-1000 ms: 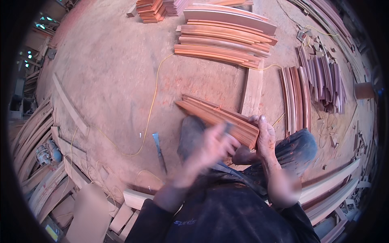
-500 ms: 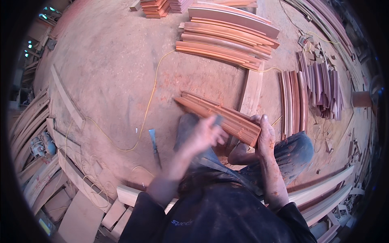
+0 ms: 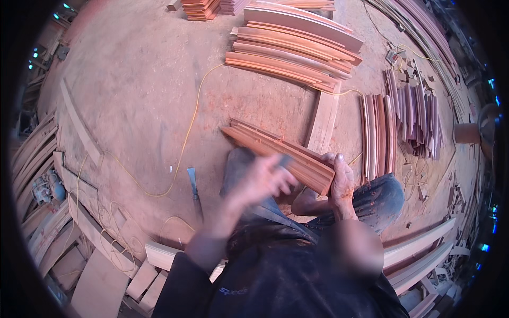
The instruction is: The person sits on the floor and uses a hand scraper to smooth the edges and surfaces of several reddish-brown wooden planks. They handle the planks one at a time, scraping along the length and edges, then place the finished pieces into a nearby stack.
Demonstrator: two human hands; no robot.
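A reddish-brown length of grooved wooden moulding [image 3: 302, 163] lies slantwise over my lap, its near end toward the right. My right hand [image 3: 342, 179] grips that near end, thumb up along the cut face. Over the middle of the moulding is my left hand [image 3: 262, 179], smeared by motion, with a small dark grey piece [image 3: 284, 160] at its fingertips against the wood; its kind is too blurred to tell. Curled shavings [image 3: 258, 141] cling to the moulding. On the floor left of my knee lies a scraper [image 3: 193, 183] with a flat blue-grey blade and dark handle.
Stacked reddish boards [image 3: 291, 55] lie ahead across a pale beam [image 3: 324, 119]. Upright-lying strips [image 3: 377, 135] and purplish strips [image 3: 419, 114] are at the right. A yellow cord [image 3: 197, 106] winds over the dusty floor. Pale planks [image 3: 164, 255] lie close behind me.
My left hand stays blurred over the moulding with the dark piece, little shifted. My right hand keeps its hold on the end. The whole view has slid slightly.
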